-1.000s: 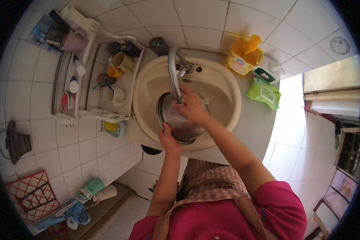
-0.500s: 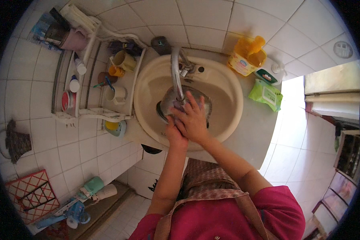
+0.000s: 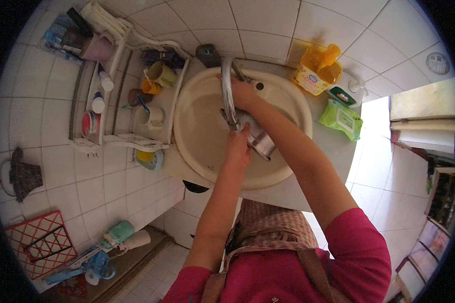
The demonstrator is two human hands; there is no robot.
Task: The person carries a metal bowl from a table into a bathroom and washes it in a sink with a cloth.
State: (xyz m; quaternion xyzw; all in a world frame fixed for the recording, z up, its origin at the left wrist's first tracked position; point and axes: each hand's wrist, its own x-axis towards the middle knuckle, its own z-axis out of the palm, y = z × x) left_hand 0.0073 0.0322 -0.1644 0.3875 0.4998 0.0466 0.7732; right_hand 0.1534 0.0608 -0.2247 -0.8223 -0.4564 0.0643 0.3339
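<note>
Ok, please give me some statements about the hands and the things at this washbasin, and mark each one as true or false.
1. The left hand holds a shiny metal bowl over the round cream basin. True.
2. The right hand rests on the green wipes packet. False: it is up at the base of the curved metal tap.
3. The yellow bottle stands right of the tap. True.
4. The bowl lies on the floor. False: it is inside the basin.
</note>
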